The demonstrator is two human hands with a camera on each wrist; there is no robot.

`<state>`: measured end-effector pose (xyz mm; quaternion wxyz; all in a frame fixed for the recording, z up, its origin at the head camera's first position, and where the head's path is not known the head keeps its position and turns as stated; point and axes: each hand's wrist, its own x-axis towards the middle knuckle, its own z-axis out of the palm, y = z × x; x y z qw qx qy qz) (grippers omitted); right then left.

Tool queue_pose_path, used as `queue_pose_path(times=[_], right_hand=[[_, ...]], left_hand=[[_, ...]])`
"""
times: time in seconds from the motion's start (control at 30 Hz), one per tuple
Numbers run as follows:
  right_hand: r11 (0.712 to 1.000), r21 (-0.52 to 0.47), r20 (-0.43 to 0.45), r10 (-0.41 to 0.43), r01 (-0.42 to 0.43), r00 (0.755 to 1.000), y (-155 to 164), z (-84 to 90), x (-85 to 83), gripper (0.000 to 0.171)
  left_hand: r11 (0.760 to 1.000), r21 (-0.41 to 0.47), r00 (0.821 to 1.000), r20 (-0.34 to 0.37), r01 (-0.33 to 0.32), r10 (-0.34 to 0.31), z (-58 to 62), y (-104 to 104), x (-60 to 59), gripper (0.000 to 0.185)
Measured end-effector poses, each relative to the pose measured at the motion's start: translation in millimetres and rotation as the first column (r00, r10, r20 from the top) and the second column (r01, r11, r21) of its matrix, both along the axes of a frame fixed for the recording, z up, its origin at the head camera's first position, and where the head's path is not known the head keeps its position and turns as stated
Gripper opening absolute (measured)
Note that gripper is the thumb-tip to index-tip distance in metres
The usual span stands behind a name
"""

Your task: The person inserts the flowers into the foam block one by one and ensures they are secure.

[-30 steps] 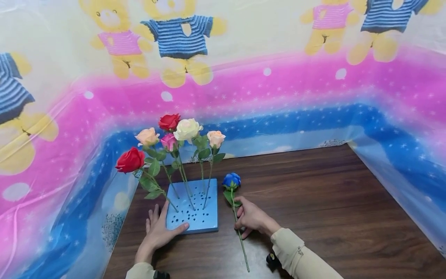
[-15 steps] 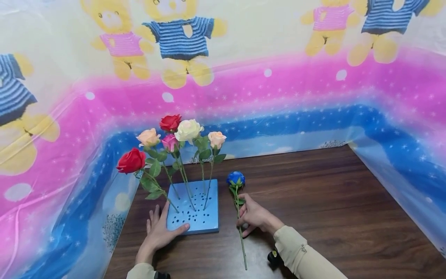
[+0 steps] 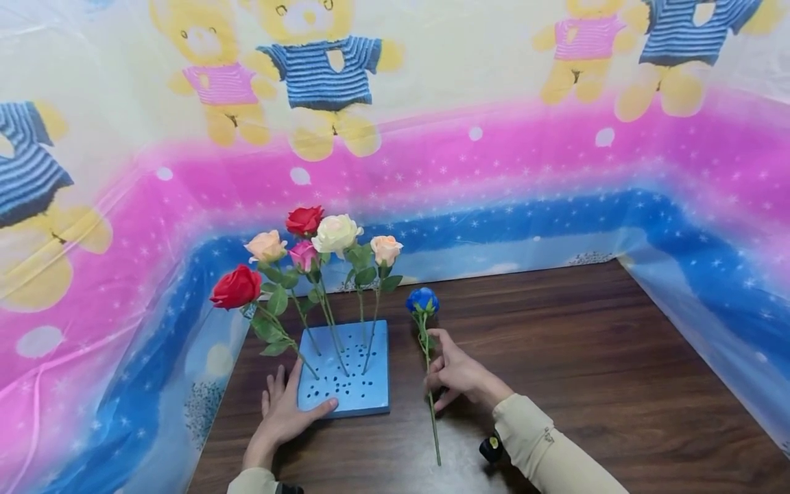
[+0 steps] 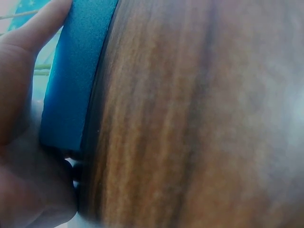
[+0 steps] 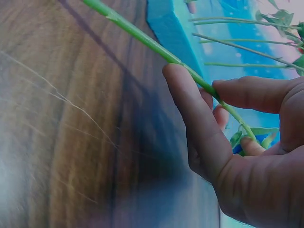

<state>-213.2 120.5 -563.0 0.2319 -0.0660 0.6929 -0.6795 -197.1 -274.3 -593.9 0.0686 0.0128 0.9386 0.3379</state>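
In the head view my right hand [image 3: 463, 374] pinches the green stem of a blue rose [image 3: 422, 302] to the right of the blue board. The stem's lower end points toward me. Close up in the right wrist view, thumb and fingers meet on the stem [image 5: 142, 40]. My left hand [image 3: 285, 410] rests against the left side of the blue perforated board [image 3: 373, 394], its thumb lying on the front edge. Several roses stand in the board's holes: red [image 3: 236, 287], peach, pink and a white rose [image 3: 337, 234].
The dark wooden table [image 3: 568, 357] stretches to the right of the board. A printed bear curtain [image 3: 432, 158] encloses the back and sides. A small black device [image 3: 490, 449] sits at the right cuff.
My right hand has moved slightly right and away from me with the blue rose, whose bloom has risen and turned in the head view. The left hand keeps its place on the board.
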Motion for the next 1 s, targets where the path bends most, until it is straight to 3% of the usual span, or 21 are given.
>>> queue_pose_path(times=[0.27,0.53,1.0], right_hand=[[0.998,0.004,-0.027,-0.056,0.056,0.998,17,12.8,-3.7,0.101],[0.992,0.009,-0.071,-0.128,0.129,0.989,37,28.4,-7.2,0.098],[0.984,-0.032,-0.190,-0.180,0.177,0.965,58,47.1,-11.2,0.100]], left_hand=[[1.000,0.001,1.000,-0.010,0.008,-0.008,-4.3,-2,-1.6,0.137],[0.999,-0.050,0.997,0.081,0.011,-0.007,9.7,2,0.1,0.134],[0.999,-0.051,0.997,0.076,0.013,-0.009,8.4,3,-1.3,0.133]])
